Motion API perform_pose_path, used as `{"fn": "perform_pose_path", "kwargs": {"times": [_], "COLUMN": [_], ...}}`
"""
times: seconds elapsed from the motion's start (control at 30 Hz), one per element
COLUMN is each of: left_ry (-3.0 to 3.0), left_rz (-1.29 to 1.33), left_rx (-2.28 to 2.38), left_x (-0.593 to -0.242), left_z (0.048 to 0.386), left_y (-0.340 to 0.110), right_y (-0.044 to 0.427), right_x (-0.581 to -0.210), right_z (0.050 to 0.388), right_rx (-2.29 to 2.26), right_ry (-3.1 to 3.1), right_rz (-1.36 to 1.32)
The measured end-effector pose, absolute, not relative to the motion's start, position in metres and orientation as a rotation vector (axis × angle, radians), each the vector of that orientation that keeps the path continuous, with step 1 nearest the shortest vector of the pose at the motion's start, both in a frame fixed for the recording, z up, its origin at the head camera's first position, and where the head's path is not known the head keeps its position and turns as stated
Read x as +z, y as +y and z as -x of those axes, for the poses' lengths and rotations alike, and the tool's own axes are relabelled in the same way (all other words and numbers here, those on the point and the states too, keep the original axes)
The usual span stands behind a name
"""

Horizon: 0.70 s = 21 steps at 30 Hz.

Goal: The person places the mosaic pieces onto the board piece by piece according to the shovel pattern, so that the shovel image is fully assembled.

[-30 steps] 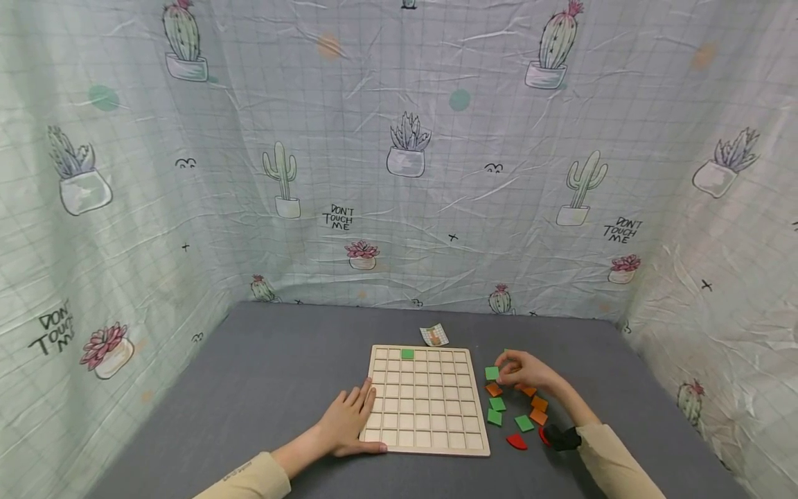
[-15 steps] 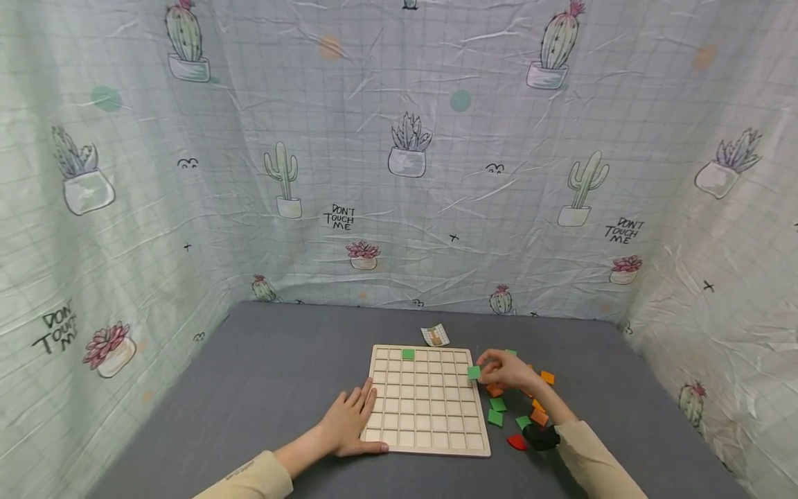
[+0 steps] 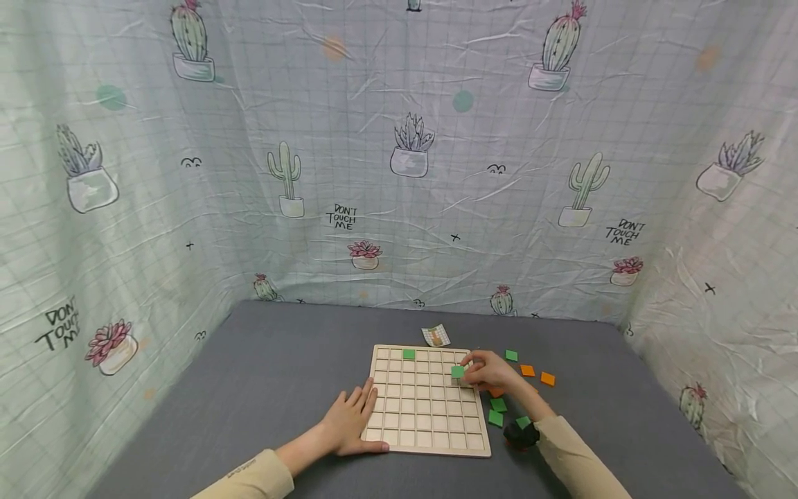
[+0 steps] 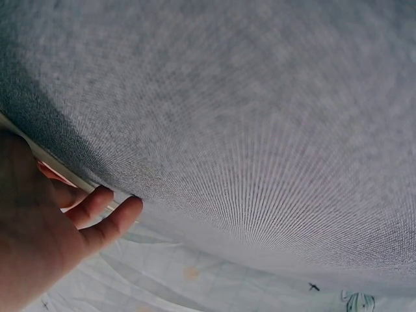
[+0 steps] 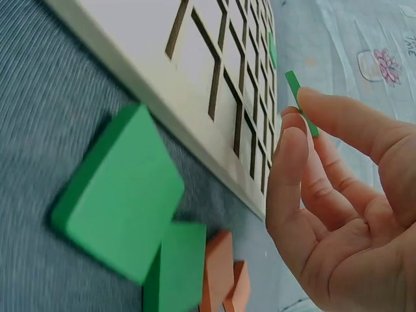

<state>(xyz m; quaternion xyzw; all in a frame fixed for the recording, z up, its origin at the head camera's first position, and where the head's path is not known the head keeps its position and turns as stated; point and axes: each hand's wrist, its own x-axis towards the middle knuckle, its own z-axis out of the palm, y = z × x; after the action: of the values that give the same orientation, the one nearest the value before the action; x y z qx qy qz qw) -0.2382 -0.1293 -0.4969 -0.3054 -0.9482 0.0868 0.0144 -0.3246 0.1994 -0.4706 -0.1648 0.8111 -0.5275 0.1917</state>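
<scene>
A pale wooden grid board [image 3: 424, 402] lies on the grey table, with one green square tile [image 3: 408, 354] set in its far row. My left hand [image 3: 350, 421] rests along the board's left edge, fingers extended and thumb at the near corner. Above the board's right part, my right hand [image 3: 489, 371] pinches another green tile [image 3: 458, 372] between thumb and fingers. The right wrist view shows that green tile [image 5: 301, 104] edge-on, raised clear of the board. In the left wrist view, the left hand [image 4: 58, 221] touches the board's rim.
Right of the board lie loose green tiles [image 3: 496, 418] and orange tiles [image 3: 527, 371], some partly hidden by the right arm. A small printed card [image 3: 436, 335] sits beyond the board's far edge. A cactus-print curtain [image 3: 399, 208] encloses the table.
My right hand has carried the pinched green tile leftward from the loose tiles to above the board's right part. The left hand keeps its place on the board.
</scene>
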Motion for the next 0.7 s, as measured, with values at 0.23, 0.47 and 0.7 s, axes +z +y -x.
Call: {"fn": "perform_pose_path", "kwargs": {"times": [0.23, 0.47, 0.7], "left_ry": [-2.961, -2.943, -2.938], "left_rz": [0.940, 0.933, 0.937], "left_rx": [0.266, 0.294, 0.286], "left_x": [-0.495, -0.494, -0.493], "left_z": [0.237, 0.236, 0.235], "left_y": [-0.128, -0.128, -0.127], "right_y": [0.184, 0.171, 0.158], "right_x": [-0.472, -0.475, -0.478], "right_z": [0.328, 0.333, 0.340], "right_rx": [-1.477, -1.533, -1.607], "right_ry": [2.296, 2.321, 2.254], "right_rz": [0.399, 0.327, 0.287]}}
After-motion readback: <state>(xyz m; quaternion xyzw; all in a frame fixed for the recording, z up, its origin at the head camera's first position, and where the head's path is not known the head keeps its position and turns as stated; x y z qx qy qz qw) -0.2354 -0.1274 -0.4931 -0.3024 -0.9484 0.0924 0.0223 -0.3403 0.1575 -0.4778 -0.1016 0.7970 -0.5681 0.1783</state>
